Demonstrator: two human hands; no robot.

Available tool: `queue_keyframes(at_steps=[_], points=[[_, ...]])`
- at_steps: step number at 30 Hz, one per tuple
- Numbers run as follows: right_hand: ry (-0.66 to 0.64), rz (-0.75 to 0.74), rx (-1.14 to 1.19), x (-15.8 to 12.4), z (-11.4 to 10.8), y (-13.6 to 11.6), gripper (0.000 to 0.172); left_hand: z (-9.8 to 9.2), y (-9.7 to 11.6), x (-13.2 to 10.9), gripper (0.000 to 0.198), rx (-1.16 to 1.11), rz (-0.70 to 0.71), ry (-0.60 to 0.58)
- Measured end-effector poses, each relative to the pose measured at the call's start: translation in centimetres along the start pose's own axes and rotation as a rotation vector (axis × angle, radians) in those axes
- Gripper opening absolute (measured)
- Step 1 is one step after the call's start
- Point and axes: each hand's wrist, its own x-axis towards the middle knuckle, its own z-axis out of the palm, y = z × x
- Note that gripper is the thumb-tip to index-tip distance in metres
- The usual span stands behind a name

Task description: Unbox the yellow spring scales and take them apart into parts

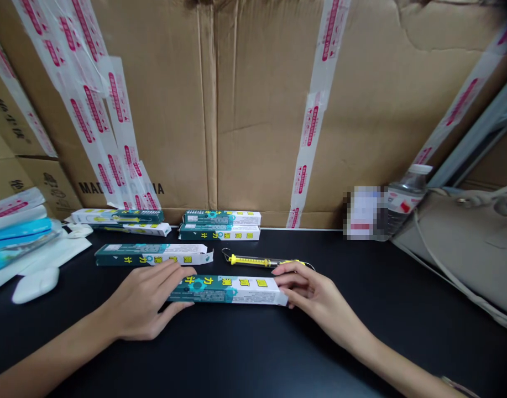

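Package (pixel 363 213) beside the water bottle (pixel 404 193): pixelated, unreadable. Right grip (pixel 315 293) covers one end of the yellow spring scale (pixel 253 261). Fine print on the teal-and-white carton (pixel 228 290): too small to read.

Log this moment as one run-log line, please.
left hand: on teal-white carton | right hand: at its right end | behind: yellow spring balance

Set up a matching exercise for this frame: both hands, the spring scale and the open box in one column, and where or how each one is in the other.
Column 1:
1. Left hand
2. Right hand
3. Spring scale
4. Open box

Column 2:
A. Lying loose on the table, behind the held box
B. Flap open at its right end
C. On the held box's right end
D. On the held box's left end

Pairs: 1-D; 2-C; 3-A; 4-B
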Motion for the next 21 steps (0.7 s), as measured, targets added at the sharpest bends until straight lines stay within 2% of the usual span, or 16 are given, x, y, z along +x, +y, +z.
queue_keyframes(at_steps=[7, 12, 17, 19, 21], points=[[0.043, -0.182, -0.424, -0.6, -0.3, -0.9, 0.021, 0.0, 0.0, -0.2, 0.034, -0.035, 0.016, -0.008], [-0.001, -0.245, -0.455, -0.8, -0.2, -1.8, 0.021, 0.0, -0.4, -0.1, 0.039, -0.034, -0.019, -0.1], [-0.065, -0.219, -0.523, -0.2, -2.0, -1.5, 0.019, -0.6, -2.5, -0.9, 0.038, 0.033, 0.108, -0.108], [-0.104, -0.248, -0.594, 0.1, -2.6, -1.4, 0.021, -0.9, -3.6, -1.3, 0.038, 0.058, 0.11, -0.132], [-0.14, -0.287, -0.632, 0.2, -2.6, -1.4, 0.02, -1.1, -4.6, -1.5, 0.042, 0.075, 0.09, -0.087]])
